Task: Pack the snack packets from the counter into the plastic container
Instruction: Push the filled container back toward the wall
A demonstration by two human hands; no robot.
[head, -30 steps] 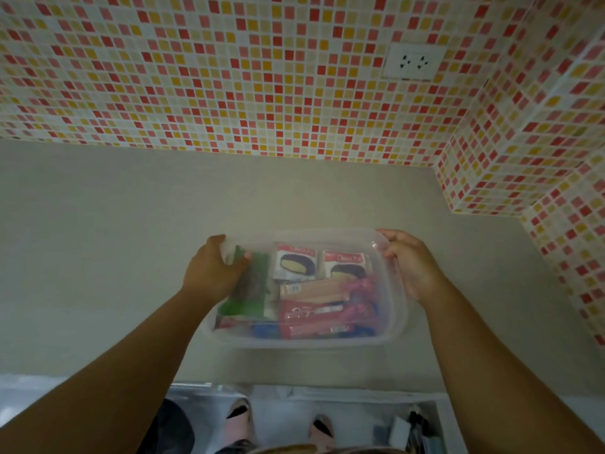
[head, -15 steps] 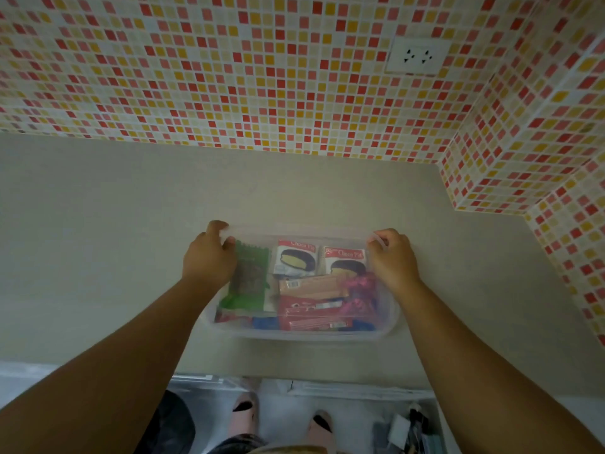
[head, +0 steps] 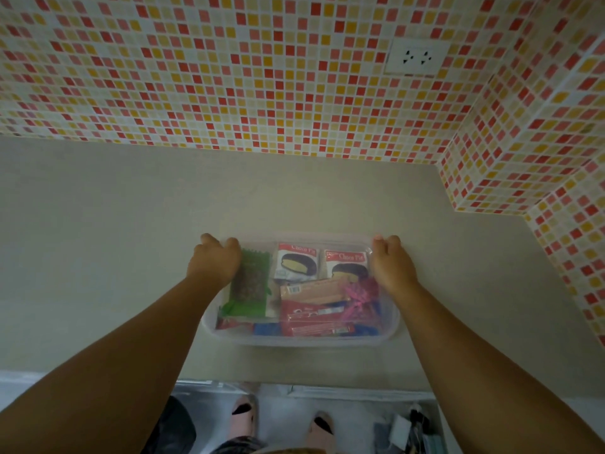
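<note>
A clear plastic container [head: 311,342] sits on the beige counter [head: 114,257], near its front edge. Through its hazy clear lid I see several snack packets: a green one [head: 250,286] at the left, two Choco Pie packets [head: 296,262] at the back, red ones [head: 314,317] in front and a pink one [head: 360,298] at the right. My left hand [head: 214,260] lies on the far left corner, fingers curled over the rim. My right hand [head: 391,263] grips the far right corner the same way.
A mosaic-tiled wall with a white socket [head: 413,57] runs behind the counter. A tiled corner [head: 491,178] juts out at the right. Below the counter's front edge are slippered feet [head: 244,417] and stored things.
Both hands have slid from the container's sides up to its far corners. The container has moved slightly toward the wall.
</note>
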